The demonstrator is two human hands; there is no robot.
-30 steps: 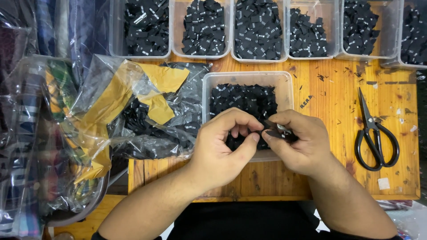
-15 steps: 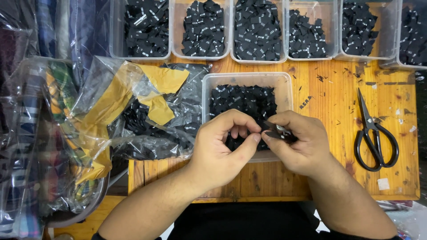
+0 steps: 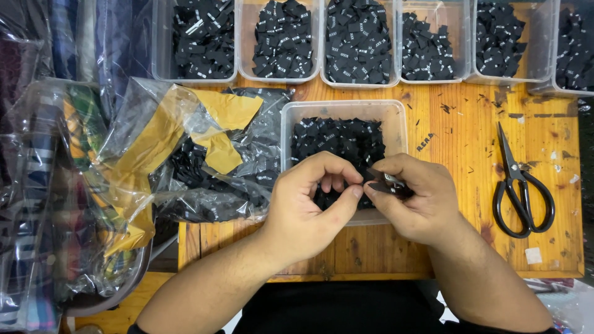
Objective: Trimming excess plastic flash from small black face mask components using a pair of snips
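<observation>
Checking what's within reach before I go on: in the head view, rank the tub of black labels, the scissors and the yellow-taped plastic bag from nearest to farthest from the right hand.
1. Tub of black labels, right under the right hand.
2. Scissors, to its right on the table.
3. Yellow-taped plastic bag, left, beyond the left hand.

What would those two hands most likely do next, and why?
Probably pull one black label free. The left hand and right hand pinch it together over the clear tub of similar labels, so separating a single piece seems the natural next step.
</observation>
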